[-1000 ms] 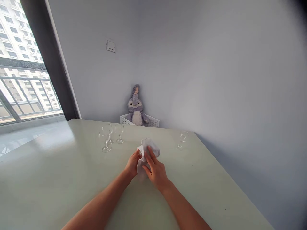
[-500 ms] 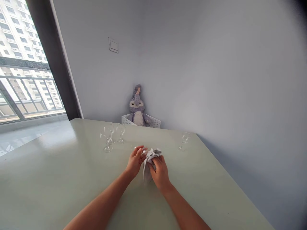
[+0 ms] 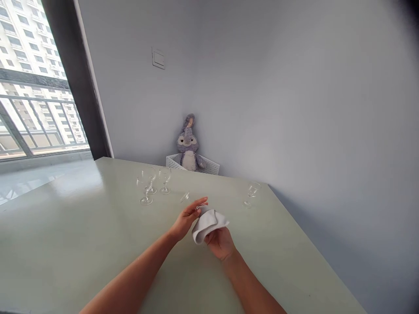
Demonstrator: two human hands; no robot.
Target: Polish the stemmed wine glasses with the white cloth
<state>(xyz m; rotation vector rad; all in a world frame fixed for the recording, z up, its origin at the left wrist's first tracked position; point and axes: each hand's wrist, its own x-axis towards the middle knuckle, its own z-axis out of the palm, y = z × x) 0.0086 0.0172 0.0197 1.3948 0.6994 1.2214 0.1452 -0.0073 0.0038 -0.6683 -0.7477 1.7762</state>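
My left hand (image 3: 190, 218) holds a clear stemmed glass whose base and stem (image 3: 185, 197) stick out beyond the fingers; its bowl is mostly hidden by the hand and the cloth. A light grey cloth (image 3: 208, 223) drapes over the bowl side, gripped from below by my right hand (image 3: 221, 242). The two hands are close together above the table, with the cloth between them.
Clear stemmed glasses (image 3: 165, 179) stand upright in a group at the back left of the pale green table (image 3: 98, 226). One more glass (image 3: 252, 193) stands at the right. Behind the table, a plush toy (image 3: 189, 152) sits in a white basket (image 3: 209, 167).
The glass has tilted, its base now pointing up and away. My right hand has turned palm-up and moved lower, and the cloth has spread out over it.
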